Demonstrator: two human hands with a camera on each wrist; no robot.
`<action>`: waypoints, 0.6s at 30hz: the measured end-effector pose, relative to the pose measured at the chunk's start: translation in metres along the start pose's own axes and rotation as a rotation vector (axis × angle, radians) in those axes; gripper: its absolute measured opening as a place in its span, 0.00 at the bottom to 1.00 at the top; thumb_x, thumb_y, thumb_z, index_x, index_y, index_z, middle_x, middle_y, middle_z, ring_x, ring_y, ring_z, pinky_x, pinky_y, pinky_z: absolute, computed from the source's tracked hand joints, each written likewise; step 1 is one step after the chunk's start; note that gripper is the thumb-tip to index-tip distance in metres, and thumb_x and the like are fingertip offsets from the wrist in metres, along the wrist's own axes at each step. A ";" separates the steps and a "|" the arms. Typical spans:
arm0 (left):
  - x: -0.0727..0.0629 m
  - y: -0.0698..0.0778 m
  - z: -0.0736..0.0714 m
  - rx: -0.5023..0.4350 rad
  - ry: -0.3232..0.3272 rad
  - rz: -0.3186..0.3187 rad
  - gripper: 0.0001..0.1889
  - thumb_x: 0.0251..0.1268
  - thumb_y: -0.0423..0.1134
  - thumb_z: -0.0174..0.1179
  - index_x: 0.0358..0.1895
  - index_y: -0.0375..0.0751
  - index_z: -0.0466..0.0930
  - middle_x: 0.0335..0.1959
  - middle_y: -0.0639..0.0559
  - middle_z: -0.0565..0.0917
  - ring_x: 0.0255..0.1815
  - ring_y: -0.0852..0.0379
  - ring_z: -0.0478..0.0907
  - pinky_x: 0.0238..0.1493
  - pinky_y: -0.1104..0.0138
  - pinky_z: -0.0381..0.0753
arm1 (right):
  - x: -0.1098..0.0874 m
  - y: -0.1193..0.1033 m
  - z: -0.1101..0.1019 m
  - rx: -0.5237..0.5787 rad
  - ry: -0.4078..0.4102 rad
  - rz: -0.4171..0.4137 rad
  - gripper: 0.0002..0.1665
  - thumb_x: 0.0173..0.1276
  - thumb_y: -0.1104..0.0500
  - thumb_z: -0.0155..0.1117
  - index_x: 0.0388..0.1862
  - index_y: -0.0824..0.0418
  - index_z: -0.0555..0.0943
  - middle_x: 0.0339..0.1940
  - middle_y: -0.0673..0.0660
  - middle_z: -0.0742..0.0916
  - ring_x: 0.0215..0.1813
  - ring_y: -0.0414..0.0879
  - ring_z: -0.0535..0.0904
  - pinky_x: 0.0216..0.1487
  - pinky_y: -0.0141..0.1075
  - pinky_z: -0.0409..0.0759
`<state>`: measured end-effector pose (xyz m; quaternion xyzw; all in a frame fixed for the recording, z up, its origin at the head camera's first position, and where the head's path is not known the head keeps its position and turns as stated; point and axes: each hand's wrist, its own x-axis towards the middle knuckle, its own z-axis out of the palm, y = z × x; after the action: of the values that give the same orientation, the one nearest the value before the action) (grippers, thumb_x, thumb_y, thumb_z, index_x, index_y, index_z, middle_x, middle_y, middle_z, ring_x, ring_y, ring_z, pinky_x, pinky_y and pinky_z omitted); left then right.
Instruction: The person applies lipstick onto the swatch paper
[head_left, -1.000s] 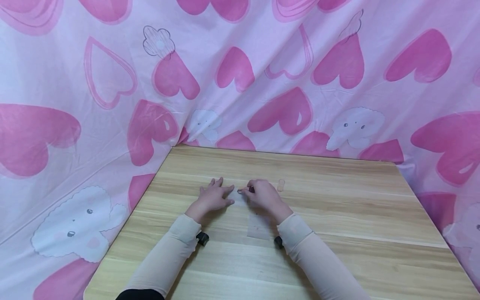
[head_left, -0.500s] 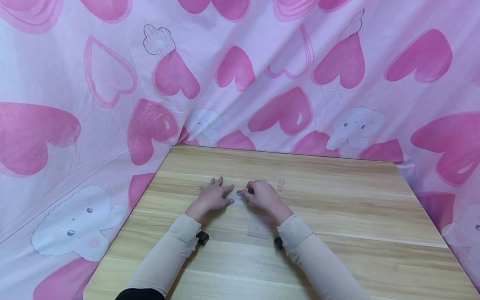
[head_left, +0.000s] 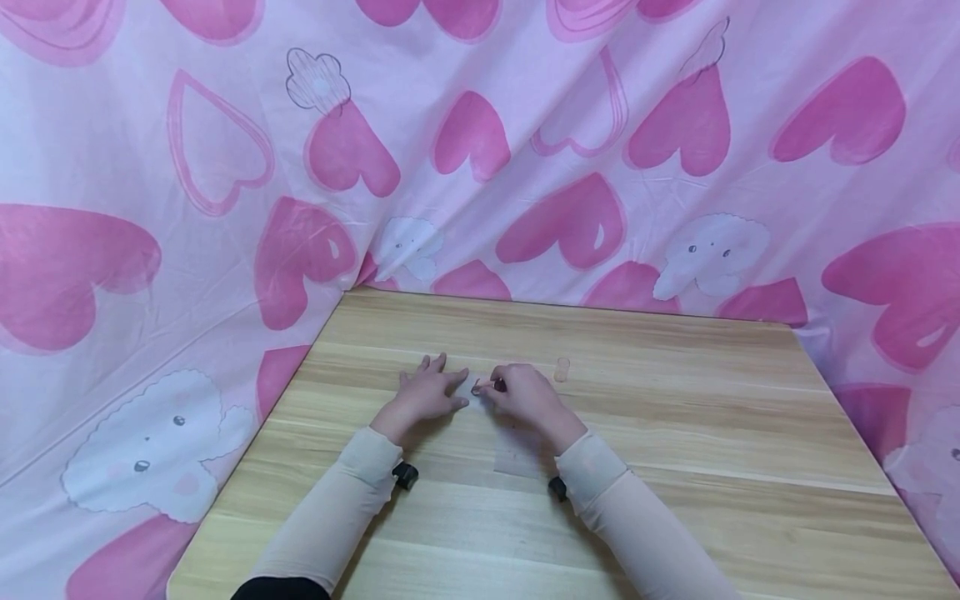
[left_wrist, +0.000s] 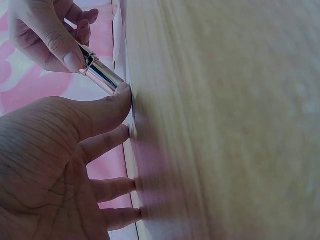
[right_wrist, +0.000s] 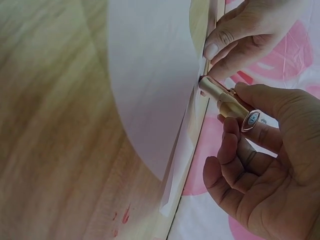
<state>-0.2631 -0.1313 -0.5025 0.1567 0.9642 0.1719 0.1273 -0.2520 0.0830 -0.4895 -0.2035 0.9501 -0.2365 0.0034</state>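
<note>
Where hands point(head_left: 427, 395) point(head_left: 527, 392) lie close, a glossy tube point(left_wrist: 103, 76) (cylindrical) slants.

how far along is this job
Done: red marks already show in the right wrist view. In hand: the right hand pinches a metallic lipstick-style tube beside the spread left hand. Remaining: probably setting down the tube, since it is gripped; further marking is unclear.

On my head feed, the right hand point(head_left: 527, 393) has eased slightly toward six o'clock, drawing the metallic tube point(right_wrist: 216, 91) with it, its tip now nearer the left hand's point(head_left: 427, 394) thumb. My view has dipped a hair, so the heart-print backdrop point(head_left: 468, 229) sits slightly closer to twelve.
</note>
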 end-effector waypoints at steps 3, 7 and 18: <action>0.000 0.001 0.000 0.000 0.000 0.000 0.32 0.68 0.59 0.61 0.74 0.60 0.69 0.81 0.38 0.51 0.79 0.30 0.41 0.65 0.24 0.40 | -0.001 0.000 0.000 0.001 0.001 0.000 0.10 0.70 0.47 0.68 0.38 0.52 0.87 0.25 0.44 0.82 0.29 0.40 0.76 0.34 0.36 0.77; 0.000 0.001 0.000 -0.006 0.003 0.002 0.32 0.68 0.58 0.61 0.74 0.59 0.69 0.81 0.37 0.51 0.79 0.30 0.42 0.65 0.23 0.40 | -0.001 -0.001 0.001 0.004 0.006 -0.004 0.10 0.70 0.48 0.69 0.38 0.52 0.87 0.25 0.45 0.82 0.29 0.40 0.76 0.34 0.37 0.77; 0.000 0.000 0.001 0.004 0.006 -0.001 0.32 0.69 0.59 0.61 0.74 0.61 0.69 0.81 0.38 0.51 0.79 0.30 0.42 0.65 0.23 0.41 | -0.002 -0.002 0.001 -0.012 -0.015 0.009 0.11 0.70 0.47 0.68 0.39 0.53 0.87 0.26 0.45 0.82 0.30 0.41 0.76 0.34 0.36 0.76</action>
<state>-0.2631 -0.1308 -0.5031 0.1560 0.9650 0.1705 0.1242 -0.2491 0.0824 -0.4897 -0.2008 0.9524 -0.2291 0.0103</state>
